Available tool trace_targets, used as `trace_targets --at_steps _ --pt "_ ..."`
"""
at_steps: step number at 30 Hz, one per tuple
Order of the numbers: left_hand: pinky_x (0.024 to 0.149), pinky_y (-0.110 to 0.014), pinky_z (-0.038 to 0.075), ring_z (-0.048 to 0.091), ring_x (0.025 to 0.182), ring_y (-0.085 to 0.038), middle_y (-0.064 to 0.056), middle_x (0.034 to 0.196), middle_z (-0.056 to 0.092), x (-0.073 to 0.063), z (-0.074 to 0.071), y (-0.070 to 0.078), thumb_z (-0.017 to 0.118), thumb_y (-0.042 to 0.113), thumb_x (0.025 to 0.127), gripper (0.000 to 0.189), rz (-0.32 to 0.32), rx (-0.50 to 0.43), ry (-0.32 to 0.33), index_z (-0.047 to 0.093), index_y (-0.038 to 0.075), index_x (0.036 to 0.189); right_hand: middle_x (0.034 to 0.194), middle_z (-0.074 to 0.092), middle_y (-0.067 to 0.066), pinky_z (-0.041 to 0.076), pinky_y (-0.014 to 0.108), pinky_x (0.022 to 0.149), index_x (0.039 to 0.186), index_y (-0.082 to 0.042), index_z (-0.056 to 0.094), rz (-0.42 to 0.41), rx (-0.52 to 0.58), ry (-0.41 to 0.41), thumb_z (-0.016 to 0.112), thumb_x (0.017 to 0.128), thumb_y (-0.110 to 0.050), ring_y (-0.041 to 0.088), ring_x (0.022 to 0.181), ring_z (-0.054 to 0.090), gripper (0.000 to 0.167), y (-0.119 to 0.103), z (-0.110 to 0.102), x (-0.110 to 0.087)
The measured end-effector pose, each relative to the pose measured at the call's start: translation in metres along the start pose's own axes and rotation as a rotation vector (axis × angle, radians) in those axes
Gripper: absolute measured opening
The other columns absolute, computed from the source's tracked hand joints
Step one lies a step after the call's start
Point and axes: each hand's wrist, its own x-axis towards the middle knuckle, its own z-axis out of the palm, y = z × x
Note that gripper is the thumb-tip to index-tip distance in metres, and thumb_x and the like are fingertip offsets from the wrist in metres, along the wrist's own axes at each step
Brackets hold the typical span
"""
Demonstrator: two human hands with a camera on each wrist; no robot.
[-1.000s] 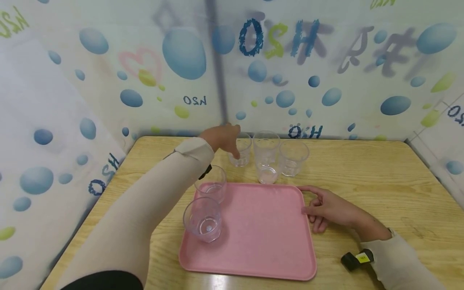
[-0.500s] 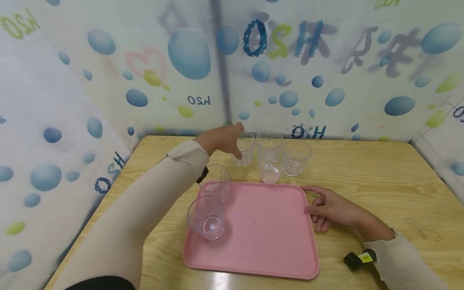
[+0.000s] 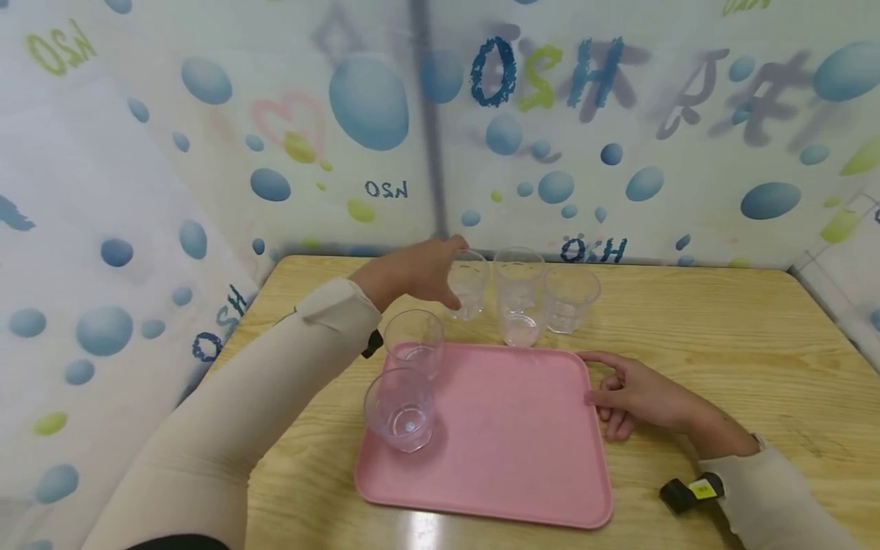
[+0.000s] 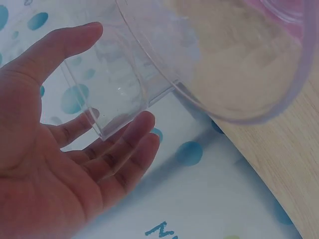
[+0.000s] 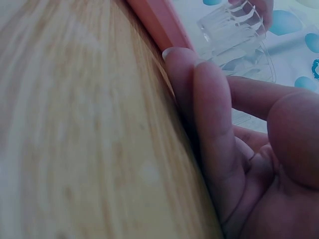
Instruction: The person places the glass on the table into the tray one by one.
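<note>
My left hand [image 3: 426, 271] reaches to the back of the table, thumb and fingers spread around the leftmost clear cup [image 3: 470, 286]. In the left wrist view a gap shows between the thumb and the clear, angular vessel [image 4: 117, 89]; finger contact is hard to tell. My right hand [image 3: 642, 393] holds the far right corner of the pink tray [image 3: 516, 435], with the thumb on its right rim and the index finger at the corner. Its other fingers curl beside the tray [image 5: 159, 22]. Two clear cups, one rear [image 3: 415, 344] and one front [image 3: 400, 412], stand on the tray's left side.
Behind the tray stand a tall clear cup [image 3: 520, 294] and a shorter, wide-mouthed clear cup [image 3: 572, 298]. The wooden table [image 3: 729, 328] backs onto a wall covering [image 3: 440, 153] printed with blue drops. A clear rim [image 4: 239, 119] fills the left wrist view's upper right.
The whole head view has shifted slightly to the right. My left forearm has drawn a little left and back relative to the cups. My right hand stays at the tray corner.
</note>
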Motion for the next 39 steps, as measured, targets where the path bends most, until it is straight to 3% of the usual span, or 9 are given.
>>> trace_targets --at_steps 10,19,29,39 --pt "0.112 -0.042 0.044 0.049 0.136 -0.03 -0.017 0.15 0.046 -0.012 0.007 0.015 0.085 0.029 0.08 0.094 0.071 0.005 0.025 0.03 0.008 0.153 0.079 0.063 0.01 0.061 0.051 0.061 0.16 -0.009 0.01 -0.001 0.0 -0.002 0.062 0.1 -0.019 0.026 0.062 0.072 0.079 0.0 -0.003 -0.001" --pt "0.113 -0.04 0.043 0.048 0.135 -0.028 -0.014 0.149 0.048 -0.018 0.013 0.017 0.087 0.031 0.077 0.094 0.093 0.04 0.037 0.034 0.006 0.151 0.078 0.062 0.009 0.061 0.051 0.06 0.159 -0.008 0.012 -0.006 -0.003 0.001 0.062 0.1 -0.018 0.025 0.061 0.072 0.078 -0.001 -0.002 0.0" --pt "0.11 -0.037 0.047 0.055 0.127 -0.022 -0.012 0.146 0.05 -0.026 0.02 0.022 0.088 0.032 0.077 0.095 0.091 0.033 -0.03 0.033 0.008 0.151 0.078 0.062 0.009 0.061 0.051 0.06 0.159 -0.009 0.012 -0.008 0.0 -0.004 0.062 0.1 -0.018 0.025 0.061 0.072 0.078 0.001 -0.003 0.0" --pt "0.11 -0.038 0.046 0.055 0.126 -0.025 -0.015 0.143 0.052 -0.031 0.03 0.027 0.089 0.032 0.075 0.095 0.156 0.065 -0.026 0.036 0.006 0.15 0.078 0.062 0.009 0.061 0.05 0.06 0.159 -0.008 0.011 -0.007 -0.003 -0.006 0.062 0.1 -0.017 0.024 0.061 0.072 0.078 -0.002 -0.001 -0.001"
